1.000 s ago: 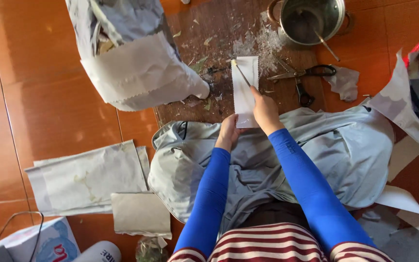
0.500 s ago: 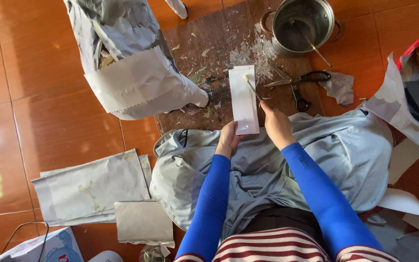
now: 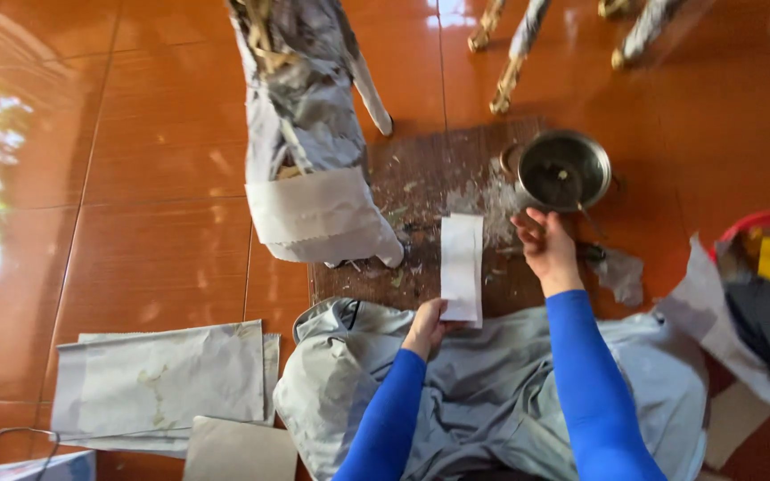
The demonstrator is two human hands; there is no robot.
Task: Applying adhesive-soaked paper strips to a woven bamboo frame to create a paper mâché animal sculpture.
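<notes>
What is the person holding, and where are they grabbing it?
The left hand holds a white paper strip by its bottom end, nearest the person. The right hand is open above the board and holds nothing.

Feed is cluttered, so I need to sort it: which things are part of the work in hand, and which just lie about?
In hand:
left hand holding the white paper strip;
right hand near the round metal pot;
dark wooden board beneath.

Lying about:
grey paper sheets on the floor;
red-rimmed basket;
large paper-covered figure.

Glossy tiled floor (image 3: pixel 135 178), matt paper strip (image 3: pixel 461 267)
</notes>
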